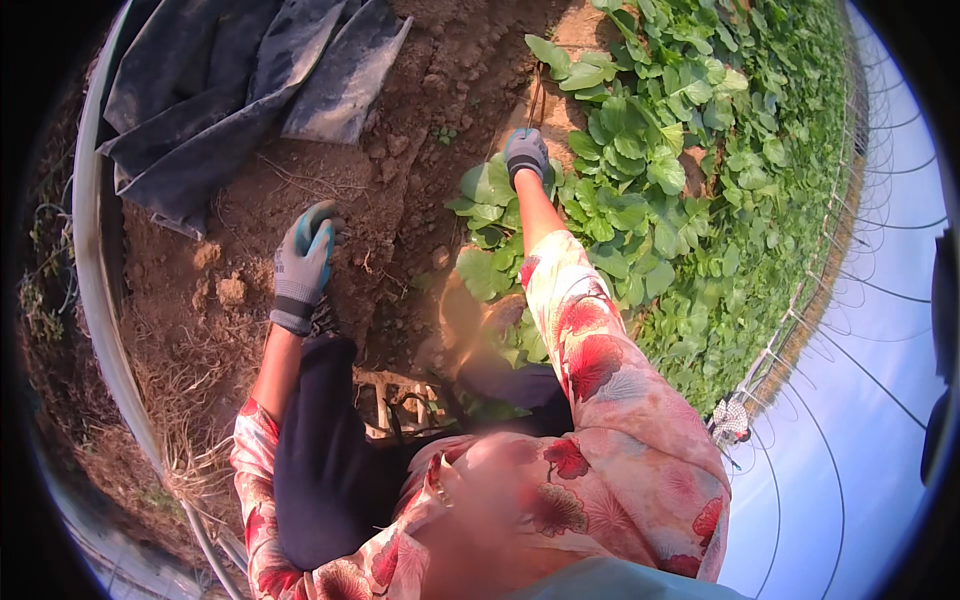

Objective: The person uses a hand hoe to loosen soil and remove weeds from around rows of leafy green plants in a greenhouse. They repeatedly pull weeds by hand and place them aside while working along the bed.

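My left hand, in a grey and teal work glove with a dark cuff, hovers above my knee over the brown soil. Its fingers are curled, with nothing seen between them. Out in front, my right hand, gloved alike, is closed on a thin, dark rod-like tool that points away from me; its far end lies by the leaves. Broad green leafy plants grow to the right of that hand, and a clump of the same leaves lies just below and left of it.
Dark plastic sheeting lies folded on the soil at upper left. A pale curved pipe runs down the left side. Dry roots lie near it. A slatted crate shows between my legs. Thin wire hoops stand at the right.
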Available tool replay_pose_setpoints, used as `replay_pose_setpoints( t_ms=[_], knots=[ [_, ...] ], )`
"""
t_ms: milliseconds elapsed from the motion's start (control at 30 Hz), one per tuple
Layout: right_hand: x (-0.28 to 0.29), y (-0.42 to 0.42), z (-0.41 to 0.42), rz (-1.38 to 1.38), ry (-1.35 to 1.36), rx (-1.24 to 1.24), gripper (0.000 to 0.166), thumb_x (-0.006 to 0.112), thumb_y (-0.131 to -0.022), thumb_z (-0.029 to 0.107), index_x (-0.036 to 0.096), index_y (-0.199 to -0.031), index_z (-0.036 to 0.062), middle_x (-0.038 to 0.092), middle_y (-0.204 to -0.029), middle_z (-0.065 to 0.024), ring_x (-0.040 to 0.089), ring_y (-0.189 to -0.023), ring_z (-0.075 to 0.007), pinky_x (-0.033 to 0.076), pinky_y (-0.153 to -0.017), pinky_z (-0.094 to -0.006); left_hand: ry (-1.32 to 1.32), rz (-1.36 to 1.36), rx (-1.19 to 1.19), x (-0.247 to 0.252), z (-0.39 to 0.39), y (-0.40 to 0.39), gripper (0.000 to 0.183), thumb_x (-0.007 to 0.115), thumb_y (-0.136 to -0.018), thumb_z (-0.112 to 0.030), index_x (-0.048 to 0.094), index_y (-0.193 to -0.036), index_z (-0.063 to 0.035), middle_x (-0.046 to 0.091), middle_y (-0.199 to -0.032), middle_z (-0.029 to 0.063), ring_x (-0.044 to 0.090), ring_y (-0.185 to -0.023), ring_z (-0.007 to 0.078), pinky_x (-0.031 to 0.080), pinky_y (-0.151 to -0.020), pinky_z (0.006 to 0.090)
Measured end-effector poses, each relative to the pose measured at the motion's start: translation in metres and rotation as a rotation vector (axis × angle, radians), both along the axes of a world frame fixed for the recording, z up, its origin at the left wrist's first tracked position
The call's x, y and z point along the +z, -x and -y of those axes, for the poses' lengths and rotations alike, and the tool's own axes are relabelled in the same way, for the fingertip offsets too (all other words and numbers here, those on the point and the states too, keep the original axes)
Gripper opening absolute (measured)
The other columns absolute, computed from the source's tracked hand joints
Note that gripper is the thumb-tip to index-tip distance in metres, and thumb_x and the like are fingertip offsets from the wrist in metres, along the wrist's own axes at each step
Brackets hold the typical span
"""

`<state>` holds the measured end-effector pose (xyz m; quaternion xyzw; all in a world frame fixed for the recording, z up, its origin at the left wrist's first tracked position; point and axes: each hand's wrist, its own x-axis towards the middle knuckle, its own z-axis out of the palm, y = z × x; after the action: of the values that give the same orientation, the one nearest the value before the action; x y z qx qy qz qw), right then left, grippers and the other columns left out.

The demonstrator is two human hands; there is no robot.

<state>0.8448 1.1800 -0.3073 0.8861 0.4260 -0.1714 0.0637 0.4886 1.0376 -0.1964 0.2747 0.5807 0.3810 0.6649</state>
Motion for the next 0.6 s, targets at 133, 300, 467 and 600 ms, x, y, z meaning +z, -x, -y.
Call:
replay_pose_setpoints(
  t_ms=[133, 300, 467, 600],
  knots=[
    [-0.037, -0.01, 0.044, -0.238, -0.062, -0.162, 0.036, 0.042, -0.088, 0.036, 0.054, -0.101, 0.0048, 0.062, -0.078, -0.0121, 0.062, -0.065, -0.0248, 0.049, -0.056, -0.036, 0.0, 0.049, 0.051, -0.003, 0.003, -0.002, 0.03, 0.046, -0.092, -0.012, 0.049, -0.119, 0.0006, 0.061, -0.1, 0.0112, 0.059, -0.089, 0.0171, 0.049, -0.078, 0.0288],
    [0.021, 0.037, 0.064, -0.547, -0.086, -0.471, 0.038, 0.037, -0.087, 0.037, 0.054, -0.1, 0.0057, 0.063, -0.077, -0.0141, 0.061, -0.077, -0.0323, 0.045, -0.073, -0.041, 0.023, 0.036, 0.045, 0.011, -0.004, 0.004, 0.031, 0.046, -0.092, -0.012, 0.048, -0.119, 0.0005, 0.06, -0.101, 0.0108, 0.059, -0.09, 0.0164, 0.049, -0.079, 0.0289],
    [0.019, 0.018, -0.004, -0.166, -0.02, -0.128, 0.038, 0.036, -0.087, 0.036, 0.054, -0.101, 0.0052, 0.064, -0.087, -0.0158, 0.06, -0.084, -0.0349, 0.045, -0.075, -0.0437, 0.007, -0.02, 0.042, 0.009, 0.008, 0.008, 0.031, 0.047, -0.091, -0.01, 0.048, -0.12, 0.0005, 0.059, -0.105, 0.0103, 0.059, -0.092, 0.0162, 0.049, -0.08, 0.0288],
    [0.019, 0.0, -0.075, -0.009, -0.074, 0.014, 0.037, 0.037, -0.085, 0.033, 0.056, -0.097, 0.0041, 0.061, -0.093, -0.0206, 0.058, -0.087, -0.0375, 0.045, -0.076, -0.0447, 0.005, -0.036, 0.104, 0.014, 0.021, 0.012, 0.03, 0.045, -0.091, -0.01, 0.049, -0.119, 0.0007, 0.059, -0.105, 0.0103, 0.058, -0.093, 0.0163, 0.048, -0.08, 0.0284]
  ],
)
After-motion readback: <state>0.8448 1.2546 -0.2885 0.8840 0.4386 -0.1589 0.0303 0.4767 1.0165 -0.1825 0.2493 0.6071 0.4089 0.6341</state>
